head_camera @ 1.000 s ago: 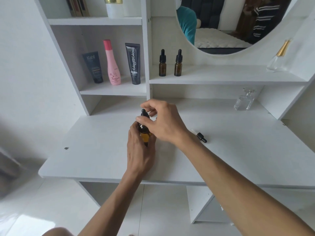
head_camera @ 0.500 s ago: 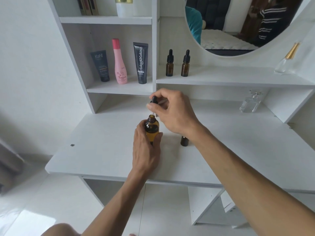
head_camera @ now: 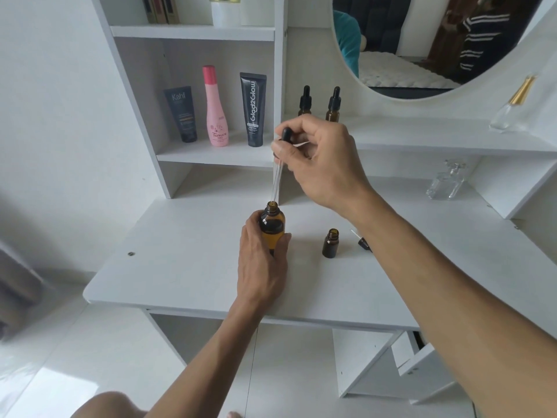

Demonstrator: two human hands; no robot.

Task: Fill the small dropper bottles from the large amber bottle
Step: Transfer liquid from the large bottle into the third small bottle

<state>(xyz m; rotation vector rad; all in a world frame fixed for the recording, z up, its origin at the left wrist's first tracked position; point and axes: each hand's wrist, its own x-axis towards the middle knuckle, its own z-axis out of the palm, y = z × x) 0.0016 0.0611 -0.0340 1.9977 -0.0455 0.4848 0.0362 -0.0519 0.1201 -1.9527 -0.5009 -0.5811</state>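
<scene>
Left hand (head_camera: 261,260) wraps the large amber bottle (head_camera: 272,227) from behind, fingers on its left flank, thumb on the right; bottle stands upright on the white desk (head_camera: 187,267), mouth uncapped. Forearm comes up from below, wrist straight.

Right hand (head_camera: 319,164) hovers above and slightly right of the bottle, forearm slanting in from the lower right, wrist bent down. Thumb and forefinger pinch the dropper (head_camera: 279,164) at its black rubber bulb; other fingers curl loosely. Glass pipette hangs nearly vertical, tip just over the bottle mouth; whether it touches the rim, cannot tell.

Small open dropper bottle (head_camera: 330,243) stands on the desk right of the amber bottle, apart from it. Its dropper cap (head_camera: 361,242) lies just beyond, partly behind the right forearm.

Two capped dropper bottles (head_camera: 320,101) on the shelf behind the right hand.
</scene>
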